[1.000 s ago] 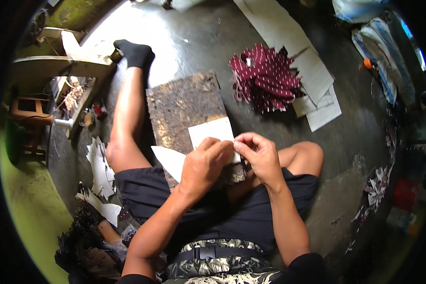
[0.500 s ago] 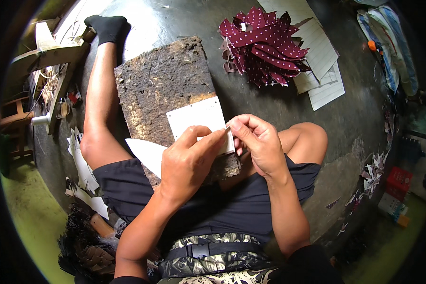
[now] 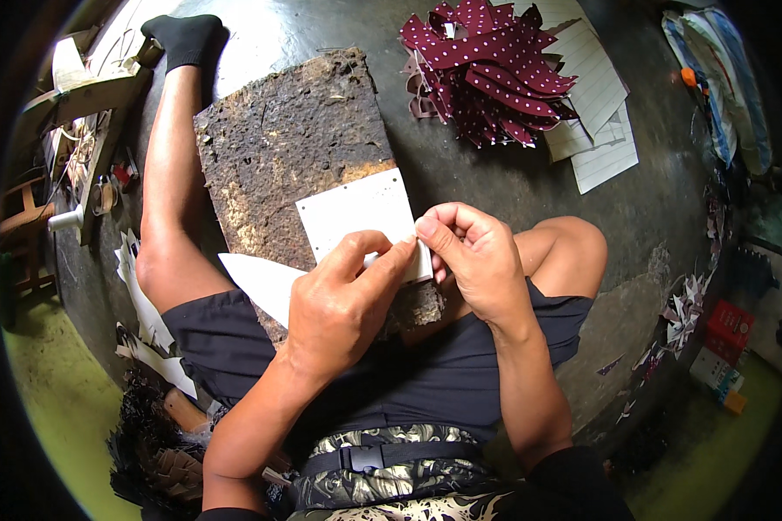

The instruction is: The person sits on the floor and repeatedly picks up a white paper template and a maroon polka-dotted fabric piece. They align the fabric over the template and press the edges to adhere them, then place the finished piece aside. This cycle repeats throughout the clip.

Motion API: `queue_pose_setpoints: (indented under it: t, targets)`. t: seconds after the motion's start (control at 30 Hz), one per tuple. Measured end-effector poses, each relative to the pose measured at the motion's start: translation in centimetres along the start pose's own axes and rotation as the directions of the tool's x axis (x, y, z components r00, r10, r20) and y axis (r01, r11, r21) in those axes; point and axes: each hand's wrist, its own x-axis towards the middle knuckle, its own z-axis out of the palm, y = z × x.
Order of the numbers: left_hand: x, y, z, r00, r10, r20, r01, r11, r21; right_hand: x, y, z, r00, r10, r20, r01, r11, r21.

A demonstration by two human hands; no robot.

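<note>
Head view: flat white square card (image 3: 354,207) with small dark corner dots lies on rough dark-brown slab (image 3: 291,122), by slab's right edge, toward near right corner. Left hand (image 3: 334,300) half curled over card's near part, thumb and forefinger tips close together at card's right side; grip cannot be told. Right hand (image 3: 473,256) nearly closed, thumb against forefinger at card's right edge; anything pinched too small to tell. White pointed sheet (image 3: 256,280) juts past slab's left edge, beside left hand. Maroon white-dotted fabric bundle (image 3: 495,78) apart, beyond slab's far right corner.
</note>
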Motion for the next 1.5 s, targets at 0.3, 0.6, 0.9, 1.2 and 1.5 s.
queue_pose_setpoints:
  t: [0.3, 0.6, 0.9, 1.2, 1.5]
  targets:
    - [0.8, -0.3, 0.1, 0.996, 0.076, -0.057, -0.069, 0.991, 0.118, 0.6, 0.9, 1.4, 0.992, -0.077, -0.105, 0.082, 0.995, 0.05]
    - [0.6, -0.7, 0.4, 0.992, 0.068, -0.105, -0.056, 0.992, 0.11, 0.8, 1.3, 2.2, 0.973, -0.213, -0.094, 0.196, 0.967, -0.16]
    - [0.3, -1.1, 0.2, 0.994, 0.076, -0.08, -0.068, 0.993, 0.097, 1.8, 2.3, 0.9, 0.992, -0.115, -0.061, 0.113, 0.993, -0.04]
    - [0.4, -1.3, 0.1, 0.994, 0.091, -0.065, -0.083, 0.99, 0.114, 3.2, 3.5, 0.3, 0.987, -0.132, -0.095, 0.121, 0.987, -0.109]
    - [0.7, -1.6, -0.4, 0.992, 0.119, -0.032, -0.114, 0.986, 0.12, 4.6, 4.8, -0.6, 0.983, -0.153, -0.101, 0.13, 0.971, -0.202]
